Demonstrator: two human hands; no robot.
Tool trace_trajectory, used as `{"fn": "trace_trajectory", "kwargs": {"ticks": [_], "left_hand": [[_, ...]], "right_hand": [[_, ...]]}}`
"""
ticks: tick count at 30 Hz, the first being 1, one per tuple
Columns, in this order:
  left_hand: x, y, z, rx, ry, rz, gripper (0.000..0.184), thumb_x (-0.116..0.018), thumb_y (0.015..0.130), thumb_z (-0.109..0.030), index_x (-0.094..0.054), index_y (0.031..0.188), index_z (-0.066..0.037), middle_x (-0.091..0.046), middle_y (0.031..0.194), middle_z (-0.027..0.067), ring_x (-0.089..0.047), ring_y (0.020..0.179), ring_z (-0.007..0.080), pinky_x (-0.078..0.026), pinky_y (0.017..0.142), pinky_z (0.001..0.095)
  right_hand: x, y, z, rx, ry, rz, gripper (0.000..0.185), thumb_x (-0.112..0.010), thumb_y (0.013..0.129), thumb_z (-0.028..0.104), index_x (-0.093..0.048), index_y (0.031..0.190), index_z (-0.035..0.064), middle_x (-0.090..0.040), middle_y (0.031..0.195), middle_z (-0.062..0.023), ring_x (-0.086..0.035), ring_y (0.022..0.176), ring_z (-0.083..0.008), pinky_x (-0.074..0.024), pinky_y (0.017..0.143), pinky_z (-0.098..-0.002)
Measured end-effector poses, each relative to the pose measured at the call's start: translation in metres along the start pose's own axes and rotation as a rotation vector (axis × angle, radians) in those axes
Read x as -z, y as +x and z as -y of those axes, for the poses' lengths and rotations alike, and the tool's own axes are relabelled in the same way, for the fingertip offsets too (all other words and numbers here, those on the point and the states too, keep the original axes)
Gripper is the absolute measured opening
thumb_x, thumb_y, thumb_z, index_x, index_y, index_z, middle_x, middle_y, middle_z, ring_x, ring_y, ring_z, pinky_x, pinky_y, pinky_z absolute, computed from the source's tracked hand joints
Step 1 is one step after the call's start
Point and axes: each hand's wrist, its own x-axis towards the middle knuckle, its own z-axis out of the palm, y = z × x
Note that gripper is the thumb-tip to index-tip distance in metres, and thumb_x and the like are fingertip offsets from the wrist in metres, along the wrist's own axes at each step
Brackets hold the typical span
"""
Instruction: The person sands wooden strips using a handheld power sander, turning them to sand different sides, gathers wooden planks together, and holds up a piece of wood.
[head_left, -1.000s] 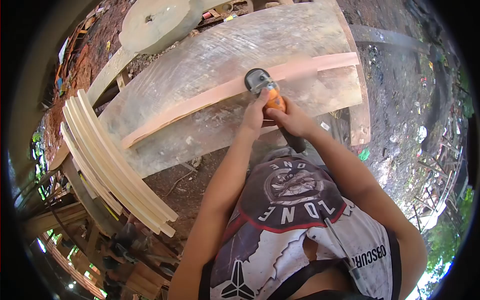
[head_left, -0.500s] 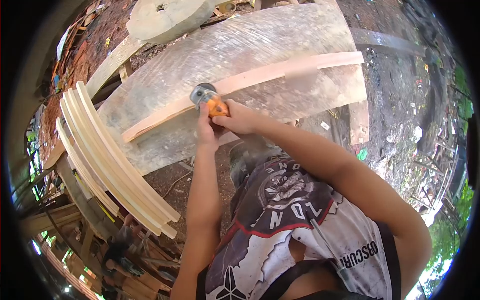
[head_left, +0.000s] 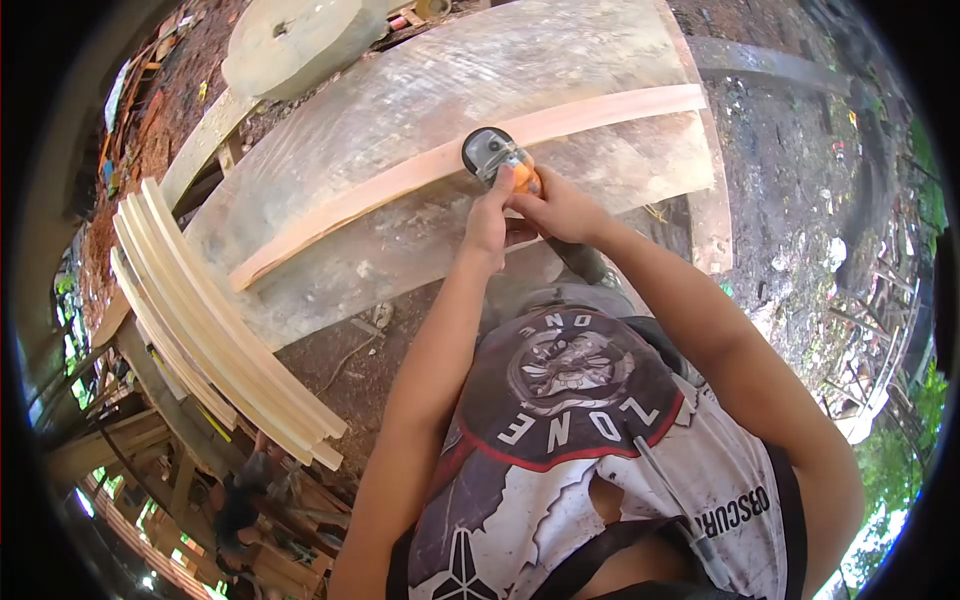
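An angle grinder (head_left: 524, 178) with an orange body, grey head and dark round disc is held in both my hands. My left hand (head_left: 487, 225) is closed on its near side, the thumb pointing up along the body. Wrapped round it from the right is my right hand (head_left: 562, 208). The disc sits at the lower edge of a long, slightly curved wooden strip (head_left: 385, 183); I cannot tell whether it touches. That strip lies across a wide, worn plywood board (head_left: 350, 270). Pale dust hazes the board around the tool.
A stack of curved wooden strips (head_left: 220, 320) rests at the left. Beyond the board stands a thick round wooden slab (head_left: 295, 50) with a small hole. Dirt ground with scraps lies to the right. At the lower left, another person (head_left: 240, 510) is partly visible among timber.
Both hands have carried the grinder rightward and slightly up along the strip. The view has shifted a little, and the dust has spread across the board.
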Motion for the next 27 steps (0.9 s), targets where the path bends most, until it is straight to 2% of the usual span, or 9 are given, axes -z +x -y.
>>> {"fn": "trace_trajectory", "kwargs": {"ticks": [9, 11, 12, 17, 19, 23, 25, 26, 27], "left_hand": [[-0.103, 0.066, 0.006, 0.061, 0.127, 0.177, 0.069, -0.049, 0.096, -0.072, -0.065, 0.123, -0.011, -0.068, 0.112, 0.0102, -0.070, 0.087, 0.0274, -0.058, 0.081, 0.0399], [-0.131, 0.074, 0.002, 0.080, 0.181, 0.177, 0.068, -0.049, 0.097, -0.071, -0.067, 0.121, -0.011, -0.067, 0.112, 0.0097, -0.069, 0.087, 0.0268, -0.057, 0.081, 0.0389], [-0.145, 0.078, 0.000, 0.082, 0.204, 0.175, 0.067, -0.049, 0.097, -0.071, -0.068, 0.121, -0.010, -0.067, 0.111, 0.0099, -0.069, 0.087, 0.0265, -0.057, 0.081, 0.0387], [-0.203, 0.104, -0.006, 0.044, 0.292, 0.308, 0.074, -0.050, 0.095, -0.072, -0.068, 0.122, -0.006, -0.068, 0.117, 0.0155, -0.070, 0.091, 0.0292, -0.056, 0.080, 0.0414], [-0.217, 0.112, -0.010, 0.064, 0.413, 0.279, 0.077, -0.051, 0.094, -0.073, -0.068, 0.122, -0.003, -0.068, 0.117, 0.0169, -0.072, 0.088, 0.0305, -0.057, 0.079, 0.0418], [-0.189, 0.109, -0.007, 0.033, 0.445, 0.255, 0.087, -0.056, 0.086, -0.080, -0.069, 0.122, -0.001, -0.069, 0.114, 0.0174, -0.072, 0.086, 0.0290, -0.058, 0.074, 0.0382], [-0.156, 0.101, 0.000, 0.007, 0.399, 0.204, 0.084, -0.057, 0.087, -0.078, -0.069, 0.123, -0.003, -0.069, 0.113, 0.0159, -0.072, 0.084, 0.0276, -0.058, 0.073, 0.0373], [-0.144, 0.096, 0.005, -0.016, 0.367, 0.184, 0.081, -0.058, 0.087, -0.076, -0.069, 0.123, -0.005, -0.069, 0.111, 0.0145, -0.072, 0.083, 0.0261, -0.059, 0.072, 0.0363], [-0.130, 0.088, 0.008, -0.021, 0.353, 0.177, 0.081, -0.058, 0.087, -0.076, -0.069, 0.123, -0.005, -0.069, 0.111, 0.0145, -0.072, 0.083, 0.0261, -0.059, 0.072, 0.0363]], "right_hand": [[0.095, -0.020, -0.069, -0.033, 0.162, -0.148, 0.063, -0.069, 0.088, 0.044, -0.056, 0.125, -0.0065, -0.070, 0.102, -0.0185, -0.070, 0.086, -0.0241, -0.0556, 0.075, -0.0363], [0.118, -0.023, -0.083, -0.082, 0.183, -0.179, 0.062, -0.070, 0.087, 0.044, -0.057, 0.122, -0.0056, -0.070, 0.098, -0.0166, -0.070, 0.081, -0.0227, -0.0553, 0.072, -0.0354], [0.128, -0.027, -0.087, -0.026, 0.198, -0.240, 0.057, -0.070, 0.089, 0.042, -0.057, 0.120, -0.0040, -0.068, 0.092, -0.0125, -0.066, 0.073, -0.0177, -0.0537, 0.065, -0.0324], [0.185, -0.047, -0.102, -0.129, 0.350, -0.197, 0.042, -0.068, 0.095, 0.036, -0.058, 0.116, 0.0010, -0.065, 0.090, -0.0039, -0.060, 0.074, -0.0105, -0.0495, 0.062, -0.0270], [0.186, -0.049, -0.110, -0.053, 0.447, -0.319, 0.041, -0.066, 0.098, 0.036, -0.056, 0.117, 0.0004, -0.064, 0.093, -0.0031, -0.060, 0.077, -0.0099, -0.0499, 0.066, -0.0268], [0.156, -0.040, -0.099, -0.074, 0.464, -0.301, 0.036, -0.064, 0.100, 0.034, -0.056, 0.115, 0.0018, -0.064, 0.095, -0.0028, -0.060, 0.081, -0.0097, -0.0502, 0.070, -0.0271], [0.134, -0.038, -0.082, -0.021, 0.506, -0.227, 0.033, -0.062, 0.101, 0.031, -0.055, 0.116, 0.0019, -0.064, 0.097, -0.0035, -0.060, 0.082, -0.0098, -0.0507, 0.070, -0.0279], [0.125, -0.037, -0.073, -0.086, 0.461, -0.139, 0.034, -0.062, 0.102, 0.029, -0.054, 0.119, 0.0007, -0.065, 0.101, -0.0052, -0.061, 0.086, -0.0105, -0.0522, 0.073, -0.0289], [0.102, -0.037, -0.056, -0.019, 0.504, -0.207, 0.037, -0.061, 0.102, 0.028, -0.053, 0.124, -0.0005, -0.066, 0.103, -0.0067, -0.063, 0.085, -0.0123, -0.0538, 0.072, -0.0300]]}}
